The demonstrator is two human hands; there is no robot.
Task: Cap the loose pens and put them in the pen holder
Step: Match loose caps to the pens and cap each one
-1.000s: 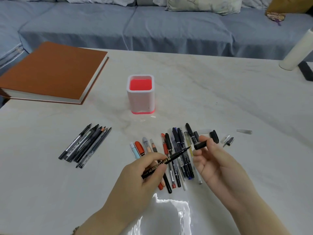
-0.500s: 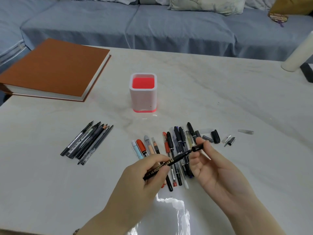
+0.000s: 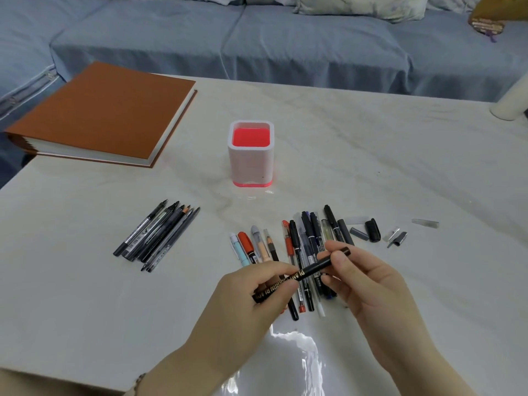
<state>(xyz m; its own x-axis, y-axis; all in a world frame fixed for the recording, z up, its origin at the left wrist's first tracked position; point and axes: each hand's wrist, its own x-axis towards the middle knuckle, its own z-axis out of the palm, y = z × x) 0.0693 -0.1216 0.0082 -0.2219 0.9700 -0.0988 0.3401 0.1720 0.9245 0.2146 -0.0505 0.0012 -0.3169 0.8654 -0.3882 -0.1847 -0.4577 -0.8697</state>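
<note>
The left hand curls its fingers round the lettered barrel of a black pen and holds it slantwise above the counter. The right hand pinches the pen's far end, where the cap sits, between thumb and forefinger, with its other fingers loosely bent beneath. Whether the cap is pushed fully home I cannot tell. Under and just beyond both sets of fingers lies a row of loose pens, with a few stray caps just past the right fingers. Well beyond the fingers the white pen holder, red inside, stands upright. Off past the left fingers lies a tidy bundle of dark pens, and farther still a brown book.
</note>
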